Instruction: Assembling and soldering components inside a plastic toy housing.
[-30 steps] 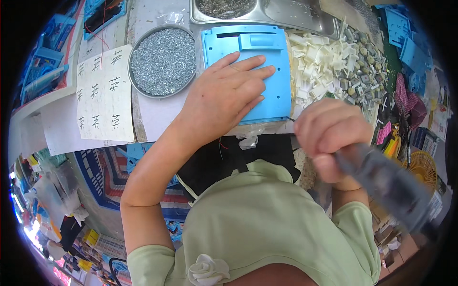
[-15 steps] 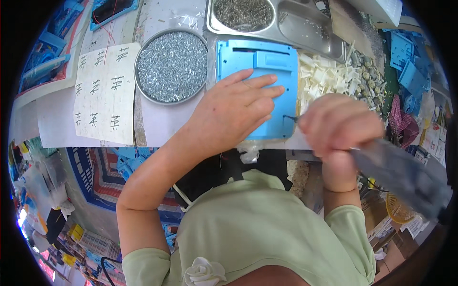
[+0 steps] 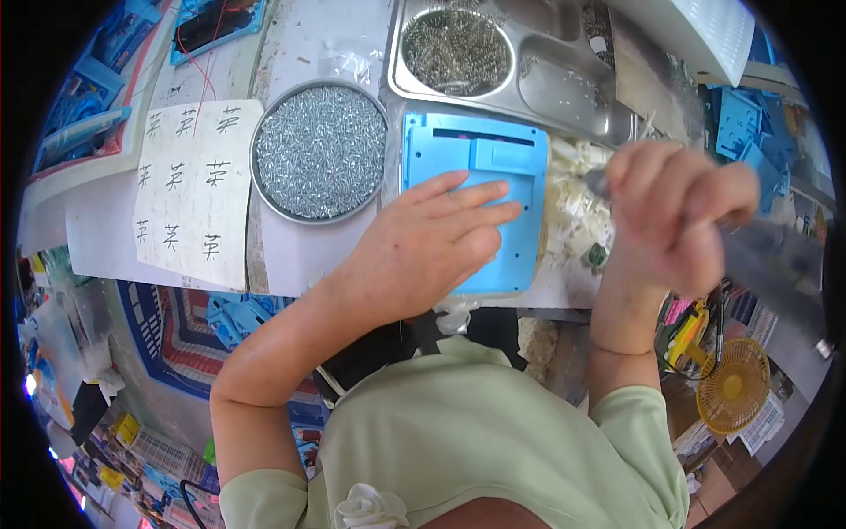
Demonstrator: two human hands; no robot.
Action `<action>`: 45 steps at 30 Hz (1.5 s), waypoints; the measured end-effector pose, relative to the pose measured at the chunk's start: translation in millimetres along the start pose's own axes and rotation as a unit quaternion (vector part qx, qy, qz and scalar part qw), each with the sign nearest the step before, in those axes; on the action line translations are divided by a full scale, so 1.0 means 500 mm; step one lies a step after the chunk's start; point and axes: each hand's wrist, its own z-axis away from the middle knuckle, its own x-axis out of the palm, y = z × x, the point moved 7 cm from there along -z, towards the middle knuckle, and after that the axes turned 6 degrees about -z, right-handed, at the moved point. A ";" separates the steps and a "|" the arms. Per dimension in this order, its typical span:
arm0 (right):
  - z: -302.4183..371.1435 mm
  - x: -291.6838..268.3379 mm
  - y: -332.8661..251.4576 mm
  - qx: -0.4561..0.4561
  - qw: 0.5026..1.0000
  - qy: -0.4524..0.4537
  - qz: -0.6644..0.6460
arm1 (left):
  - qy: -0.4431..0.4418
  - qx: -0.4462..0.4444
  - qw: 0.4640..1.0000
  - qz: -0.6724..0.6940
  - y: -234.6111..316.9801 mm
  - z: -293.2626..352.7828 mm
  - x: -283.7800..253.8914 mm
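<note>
The panel [image 3: 518,249] is light blue, the shirt [image 3: 476,414] pale green.

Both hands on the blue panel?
No: only the left hand rests on the blue panel; the right hand is off to its right, holding a blurred dark tool.

The person wears a pale sage-green top [image 3: 449,423] of smooth, plain cloth, softly creased over the front; its left sleeve [image 3: 264,495] and right sleeve [image 3: 641,432] are short and loose, ending above the elbows; the neckline [image 3: 489,501] curves in a rounded edge; a white, rose-shaped fabric flower [image 3: 370,510] with layered petals sits on the left of the chest; a thin ring [image 3: 452,196] seems to circle one finger of the left hand [image 3: 432,242].
</note>
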 end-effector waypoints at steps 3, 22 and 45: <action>-0.014 -0.026 0.064 -0.004 0.999 0.027 0.017 | -0.014 -0.005 1.000 -0.018 -0.002 0.004 0.003; 0.046 0.062 0.031 0.035 0.998 -0.056 0.016 | 0.115 -0.083 0.988 -0.070 -0.010 0.060 -0.042; 0.000 0.168 0.019 0.053 0.994 -0.078 -0.058 | 0.207 -0.081 0.975 -0.017 -0.013 0.083 -0.065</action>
